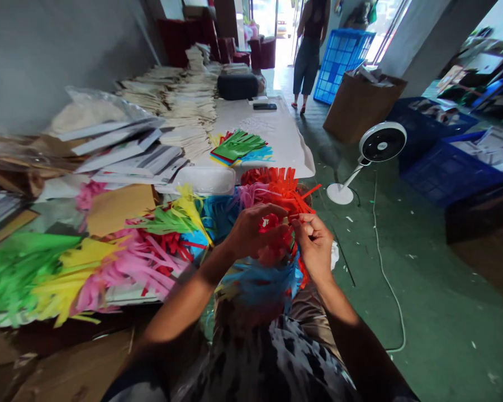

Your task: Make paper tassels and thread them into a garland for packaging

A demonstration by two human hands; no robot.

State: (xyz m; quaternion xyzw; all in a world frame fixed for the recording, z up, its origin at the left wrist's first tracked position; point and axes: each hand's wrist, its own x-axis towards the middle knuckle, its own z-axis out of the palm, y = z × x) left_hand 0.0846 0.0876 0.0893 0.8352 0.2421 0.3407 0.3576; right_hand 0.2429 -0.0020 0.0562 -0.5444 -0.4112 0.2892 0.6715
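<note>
Above my lap, my left hand (251,231) curls round red fringed paper (276,187). Its fingertips reach toward my right hand (315,245), whose thumb and forefinger pinch the edge of the same red paper. A rolled red piece (270,223) shows between my left thumb and fingers, partly blurred. Blue fringed paper (255,282) hangs below my hands over my lap. Just beyond my left hand lie pink strips (251,194) and more blue fringe (222,215).
Green fringe (25,268), yellow fringe (73,268) and pink fringe (129,262) cover the table's left side. Coloured sheets (241,145) lie farther back, near stacked pale bundles (184,106). A white fan (381,144) and its cable stand on the right floor. A person (310,50) stands beyond.
</note>
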